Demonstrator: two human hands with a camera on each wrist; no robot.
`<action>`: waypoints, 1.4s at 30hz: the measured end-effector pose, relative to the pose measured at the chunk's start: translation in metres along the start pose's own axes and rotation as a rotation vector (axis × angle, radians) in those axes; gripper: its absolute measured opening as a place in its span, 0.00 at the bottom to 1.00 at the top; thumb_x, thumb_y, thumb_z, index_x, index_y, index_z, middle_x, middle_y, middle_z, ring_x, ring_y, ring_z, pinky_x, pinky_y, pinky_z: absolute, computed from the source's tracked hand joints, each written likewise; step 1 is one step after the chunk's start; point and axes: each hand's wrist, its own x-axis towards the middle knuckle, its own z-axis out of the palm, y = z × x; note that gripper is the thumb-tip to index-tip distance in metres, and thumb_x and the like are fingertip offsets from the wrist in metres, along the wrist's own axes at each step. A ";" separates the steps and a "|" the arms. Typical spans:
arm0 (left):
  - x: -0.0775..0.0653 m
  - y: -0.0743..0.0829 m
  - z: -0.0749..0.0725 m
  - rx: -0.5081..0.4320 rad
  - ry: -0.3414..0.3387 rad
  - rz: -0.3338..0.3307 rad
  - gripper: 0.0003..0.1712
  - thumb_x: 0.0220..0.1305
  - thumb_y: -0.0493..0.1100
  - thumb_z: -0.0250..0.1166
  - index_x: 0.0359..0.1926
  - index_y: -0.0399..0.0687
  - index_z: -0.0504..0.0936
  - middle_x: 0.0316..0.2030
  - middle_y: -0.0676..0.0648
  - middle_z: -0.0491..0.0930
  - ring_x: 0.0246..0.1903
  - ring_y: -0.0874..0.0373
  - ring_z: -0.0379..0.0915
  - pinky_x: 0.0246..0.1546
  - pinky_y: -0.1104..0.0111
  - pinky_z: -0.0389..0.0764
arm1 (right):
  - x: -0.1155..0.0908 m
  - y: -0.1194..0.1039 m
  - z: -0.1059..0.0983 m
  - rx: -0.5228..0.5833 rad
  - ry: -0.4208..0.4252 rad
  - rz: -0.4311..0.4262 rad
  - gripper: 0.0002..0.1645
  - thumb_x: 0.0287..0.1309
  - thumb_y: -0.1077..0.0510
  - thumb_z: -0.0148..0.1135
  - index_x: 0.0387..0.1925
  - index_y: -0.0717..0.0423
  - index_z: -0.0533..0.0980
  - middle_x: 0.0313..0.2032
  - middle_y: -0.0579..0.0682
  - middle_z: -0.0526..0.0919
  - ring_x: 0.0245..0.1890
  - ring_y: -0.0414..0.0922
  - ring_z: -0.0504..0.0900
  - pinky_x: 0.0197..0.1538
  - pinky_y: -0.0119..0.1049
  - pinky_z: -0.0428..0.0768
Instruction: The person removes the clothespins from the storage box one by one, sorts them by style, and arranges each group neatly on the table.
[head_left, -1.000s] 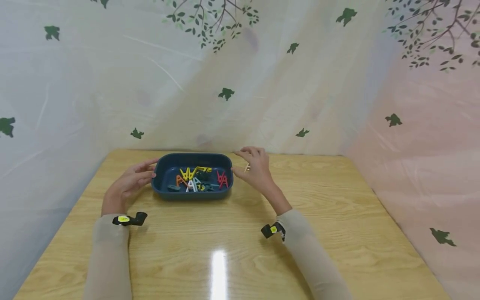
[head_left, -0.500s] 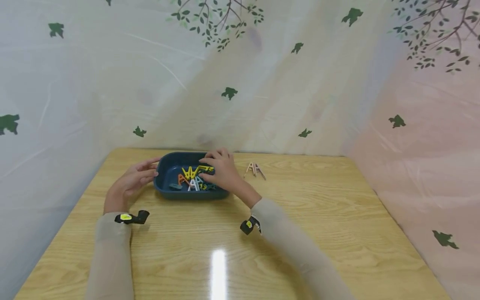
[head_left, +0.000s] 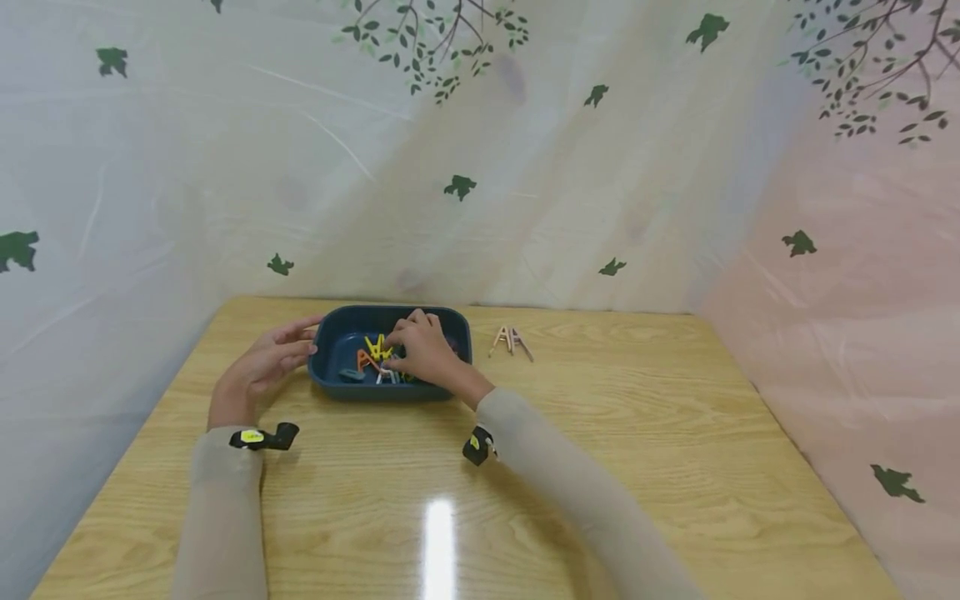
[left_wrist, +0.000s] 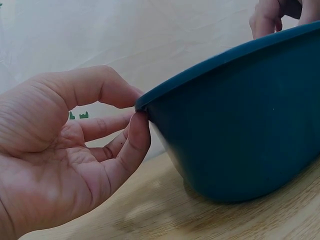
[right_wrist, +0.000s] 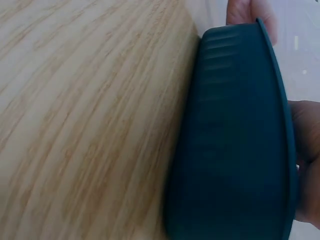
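Observation:
A dark blue plastic basin sits on the table, holding several small clothespins. Yellow, orange and white clothespins show in it, with a dark teal clothespin to their left. My left hand pinches the basin's left rim, which the left wrist view shows close up. Inside the basin, my right hand reaches over the clothespins, thumb and forefinger apart beside the yellow one. It covers the clothespins on the right side. In the right wrist view the basin wall hides most of its fingers.
Two clothespins, one beige and one pinkish, stand side by side on the wooden table, right of the basin. A fabric backdrop with printed leaves and birds rises behind the table's back edge.
My right hand let go of a clothespin on the table right of the basin, then moved left into the basin, over its clothespins. The left hand has stayed at the rim.

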 end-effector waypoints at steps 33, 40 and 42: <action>0.001 -0.006 -0.001 -0.051 -0.031 0.057 0.26 0.74 0.29 0.55 0.65 0.58 0.76 0.49 0.52 0.72 0.44 0.67 0.78 0.49 0.78 0.82 | 0.002 -0.003 0.018 -0.104 -0.049 -0.035 0.10 0.60 0.41 0.72 0.30 0.40 0.89 0.35 0.39 0.80 0.43 0.42 0.66 0.61 0.44 0.65; 0.002 -0.006 0.000 -0.065 -0.019 0.064 0.25 0.74 0.28 0.54 0.62 0.59 0.78 0.48 0.52 0.74 0.43 0.67 0.79 0.48 0.78 0.82 | 0.003 -0.007 0.018 -0.153 -0.036 -0.032 0.08 0.62 0.45 0.71 0.30 0.40 0.89 0.37 0.39 0.81 0.42 0.42 0.66 0.57 0.42 0.65; 0.002 -0.006 -0.001 -0.070 -0.017 0.060 0.25 0.74 0.28 0.54 0.62 0.59 0.79 0.48 0.52 0.73 0.42 0.67 0.78 0.48 0.78 0.82 | 0.004 -0.008 0.018 -0.155 -0.021 -0.019 0.08 0.63 0.46 0.71 0.29 0.41 0.88 0.37 0.39 0.81 0.42 0.43 0.67 0.57 0.42 0.65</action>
